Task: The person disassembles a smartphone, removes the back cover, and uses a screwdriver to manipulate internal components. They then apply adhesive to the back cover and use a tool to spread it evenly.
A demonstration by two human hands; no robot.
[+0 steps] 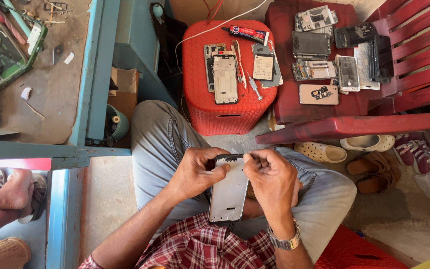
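I hold a silver phone body [229, 192] upright over my lap, its back panel facing me. My left hand [195, 172] grips its left edge near the top. My right hand [269, 177] pinches the top right corner with thumb and fingertips; a metal watch sits on that wrist. Whether a small part or tool sits between those fingertips I cannot tell.
A red plastic stool [200, 94] ahead carries an opened phone frame [225, 79], a battery [263, 67], a glue tube [247, 34] and small tools. A red chair [354, 124] to the right holds several dismantled phones. Sandals [374, 169] lie below it. A blue workbench [93, 74] stands left; another person's foot [13, 192] shows beside it.
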